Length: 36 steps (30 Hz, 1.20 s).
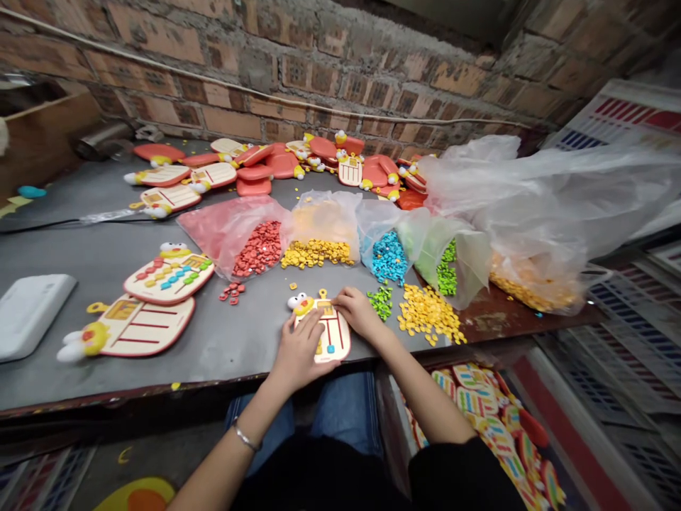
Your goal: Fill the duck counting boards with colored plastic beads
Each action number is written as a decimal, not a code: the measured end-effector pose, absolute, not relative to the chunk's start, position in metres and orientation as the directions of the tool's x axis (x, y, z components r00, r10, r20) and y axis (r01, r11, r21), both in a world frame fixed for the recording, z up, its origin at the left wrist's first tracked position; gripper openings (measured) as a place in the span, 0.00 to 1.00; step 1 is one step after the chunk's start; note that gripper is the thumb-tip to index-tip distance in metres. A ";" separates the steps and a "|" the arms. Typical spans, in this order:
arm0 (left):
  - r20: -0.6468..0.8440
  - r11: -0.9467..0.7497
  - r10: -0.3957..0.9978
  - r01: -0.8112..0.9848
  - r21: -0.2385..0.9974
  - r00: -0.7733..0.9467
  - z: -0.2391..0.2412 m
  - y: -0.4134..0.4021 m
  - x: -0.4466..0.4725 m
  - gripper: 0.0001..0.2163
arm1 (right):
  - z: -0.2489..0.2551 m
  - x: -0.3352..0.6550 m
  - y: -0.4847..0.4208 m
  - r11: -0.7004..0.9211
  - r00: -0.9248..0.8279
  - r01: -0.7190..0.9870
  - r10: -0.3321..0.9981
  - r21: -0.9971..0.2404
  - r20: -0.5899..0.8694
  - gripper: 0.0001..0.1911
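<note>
A cream and red toy abacus board with a yellow duck head lies on the grey table at its near edge. My left hand rests on the board's left half, fingers curled down onto it. My right hand sits on the board's upper right corner, fingers bent, and what they pinch is too small to make out. Green beads and yellow beads lie loose just right of that hand.
Open plastic bags hold red beads, yellow beads, blue beads and green beads. Two boards lie at left, many more by the brick wall. A crate of filled boards stands below right. A white tray lies far left.
</note>
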<state>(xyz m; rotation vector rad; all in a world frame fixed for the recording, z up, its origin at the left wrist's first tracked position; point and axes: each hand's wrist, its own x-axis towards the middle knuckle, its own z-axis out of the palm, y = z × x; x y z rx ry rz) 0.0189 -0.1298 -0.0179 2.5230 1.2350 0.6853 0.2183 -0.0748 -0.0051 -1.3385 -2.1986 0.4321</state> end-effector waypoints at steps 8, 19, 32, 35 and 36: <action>0.289 -0.605 0.796 0.683 0.409 0.532 -0.018 -0.129 0.019 0.27 | -0.009 0.220 -0.093 0.501 -0.450 0.514 0.848 -0.696 0.279 0.07; 0.291 -0.621 0.784 0.696 0.359 0.549 -0.021 -0.130 0.018 0.36 | 0.005 0.220 -0.096 0.446 -0.378 0.448 0.880 -0.775 0.287 0.06; 0.354 -0.694 0.719 0.612 0.379 0.598 -0.021 -0.130 0.015 0.24 | -0.022 0.327 -0.011 0.041 0.014 0.970 0.975 -0.238 0.224 0.11; 0.362 -0.721 0.692 0.574 0.388 0.624 -0.023 -0.130 0.013 0.21 | -0.026 0.328 -0.018 0.050 0.008 0.974 0.966 -0.220 0.258 0.07; 0.360 -0.725 0.688 0.567 0.391 0.631 -0.023 -0.130 0.012 0.21 | -0.027 0.329 -0.020 0.060 0.014 0.967 0.958 -0.246 0.287 0.07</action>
